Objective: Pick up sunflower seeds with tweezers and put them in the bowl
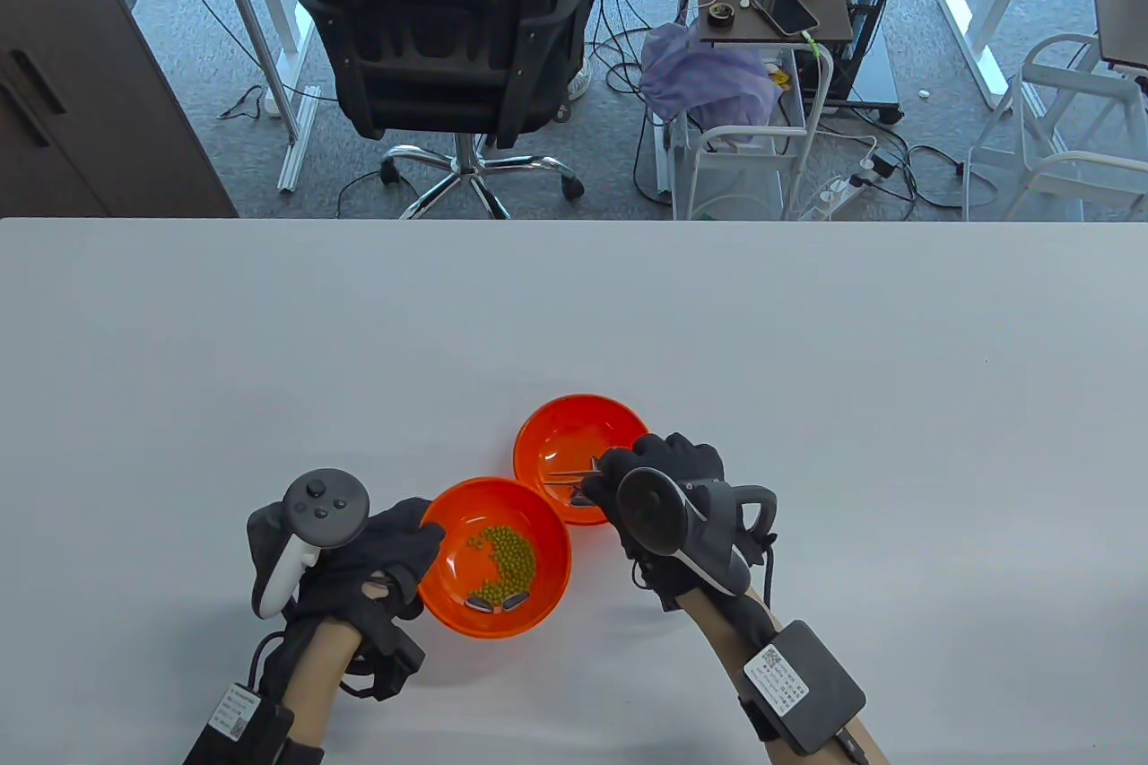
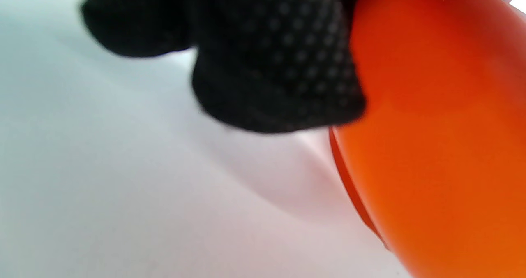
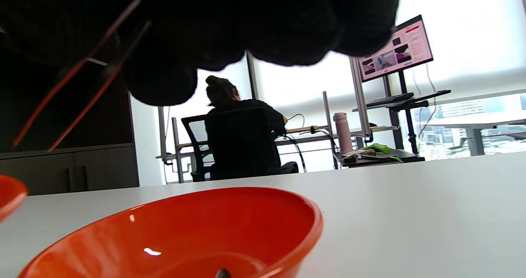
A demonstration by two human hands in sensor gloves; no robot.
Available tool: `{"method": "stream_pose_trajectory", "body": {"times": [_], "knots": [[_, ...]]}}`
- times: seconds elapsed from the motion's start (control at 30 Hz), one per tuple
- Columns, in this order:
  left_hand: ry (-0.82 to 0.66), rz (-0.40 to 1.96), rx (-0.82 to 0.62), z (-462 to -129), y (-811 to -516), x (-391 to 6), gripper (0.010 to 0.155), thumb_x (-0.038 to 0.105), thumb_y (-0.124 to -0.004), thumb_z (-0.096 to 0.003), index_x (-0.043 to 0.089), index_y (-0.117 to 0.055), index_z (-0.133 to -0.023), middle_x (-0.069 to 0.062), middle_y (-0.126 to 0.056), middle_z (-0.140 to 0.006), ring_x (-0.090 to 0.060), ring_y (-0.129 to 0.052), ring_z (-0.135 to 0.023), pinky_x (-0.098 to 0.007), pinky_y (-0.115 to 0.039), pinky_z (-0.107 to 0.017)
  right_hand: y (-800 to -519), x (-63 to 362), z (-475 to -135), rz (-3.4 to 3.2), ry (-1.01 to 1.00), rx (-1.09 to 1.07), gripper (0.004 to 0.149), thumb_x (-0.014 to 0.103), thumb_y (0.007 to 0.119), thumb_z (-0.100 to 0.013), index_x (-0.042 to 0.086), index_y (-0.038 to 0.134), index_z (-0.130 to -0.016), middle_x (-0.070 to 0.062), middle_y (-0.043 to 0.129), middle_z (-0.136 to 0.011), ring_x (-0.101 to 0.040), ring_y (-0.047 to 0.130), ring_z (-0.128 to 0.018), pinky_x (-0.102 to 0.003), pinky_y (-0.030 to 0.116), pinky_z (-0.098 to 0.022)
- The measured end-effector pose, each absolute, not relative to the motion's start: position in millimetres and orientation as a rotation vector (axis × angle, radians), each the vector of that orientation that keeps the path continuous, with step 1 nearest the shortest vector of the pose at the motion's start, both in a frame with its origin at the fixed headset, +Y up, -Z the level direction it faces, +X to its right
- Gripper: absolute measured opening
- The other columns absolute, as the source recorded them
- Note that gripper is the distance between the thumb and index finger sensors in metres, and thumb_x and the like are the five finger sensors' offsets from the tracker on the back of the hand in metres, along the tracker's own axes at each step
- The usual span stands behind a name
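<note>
Two orange bowls stand side by side on the white table. The near bowl (image 1: 495, 557) holds green beans (image 1: 504, 552) and two striped sunflower seeds (image 1: 499, 602). My left hand (image 1: 429, 537) holds its left rim, with my gloved fingers (image 2: 271, 64) against the bowl's outer wall (image 2: 435, 146). My right hand (image 1: 603, 478) holds metal tweezers (image 1: 572, 472) over the far bowl (image 1: 574, 442), tips pointing left. In the right wrist view the tweezers (image 3: 74, 89) have their arms apart, above that bowl (image 3: 185, 228). A small dark thing (image 3: 222, 274) lies in that bowl.
The near bowl's rim (image 3: 8, 195) shows at the left edge of the right wrist view. The table's far edge (image 1: 574, 220) runs across the table view, with an office chair (image 1: 448, 39) and a cart (image 1: 762, 83) beyond it.
</note>
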State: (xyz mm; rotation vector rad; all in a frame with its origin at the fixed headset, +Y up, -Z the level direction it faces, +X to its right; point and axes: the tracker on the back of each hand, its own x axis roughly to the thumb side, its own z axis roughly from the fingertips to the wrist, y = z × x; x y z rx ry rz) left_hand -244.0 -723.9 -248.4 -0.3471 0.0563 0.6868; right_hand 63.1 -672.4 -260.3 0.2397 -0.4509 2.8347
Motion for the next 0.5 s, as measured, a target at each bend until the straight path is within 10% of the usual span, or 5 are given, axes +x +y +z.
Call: {"method": "stream_pose_trajectory", "body": {"times": [0.5], "knots": [[0.056,0.691,-0.344,-248,-724,-244,0.048,0.041,-0.077,-0.0469,0.017,-0.083,-0.089,-0.005,-0.106,-0.043,-0.013,-0.107,-0.011,-0.036,-0.094,-0.022,-682,0,-222,2.852,-0.31,0.853,0.039,0.058,0.087,-0.027,0.036,0.106,-0.053,0.013,0.097,-0.041,-0.012,0.096,-0.034,-0.038,0.084,-0.048]]}}
